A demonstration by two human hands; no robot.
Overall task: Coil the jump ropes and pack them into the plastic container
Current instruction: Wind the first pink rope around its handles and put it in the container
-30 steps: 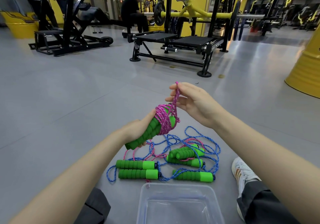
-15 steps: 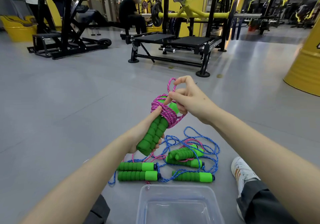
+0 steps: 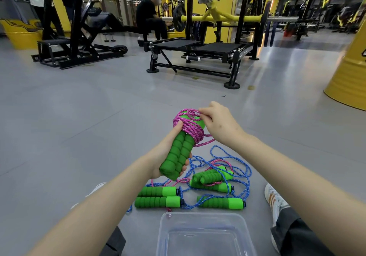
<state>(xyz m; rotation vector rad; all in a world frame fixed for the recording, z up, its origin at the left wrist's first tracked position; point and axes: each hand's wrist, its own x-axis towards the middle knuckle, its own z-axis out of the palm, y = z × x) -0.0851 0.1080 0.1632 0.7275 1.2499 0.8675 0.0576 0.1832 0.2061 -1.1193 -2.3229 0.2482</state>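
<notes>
Fingers of the left hand (image 3: 168, 156) wrap the paired green handles (image 3: 179, 154) held upright, while the right hand (image 3: 216, 124) pinches the pink rope (image 3: 188, 126) coiled at their top.

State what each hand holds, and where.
Left hand grips the paired green handles low down; right hand pinches the pink rope wound round their top.

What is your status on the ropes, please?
Left hand grips paired green foam handles. Right hand pinches pink braided rope wound round them. Clear plastic container open, nothing blocking.
</notes>
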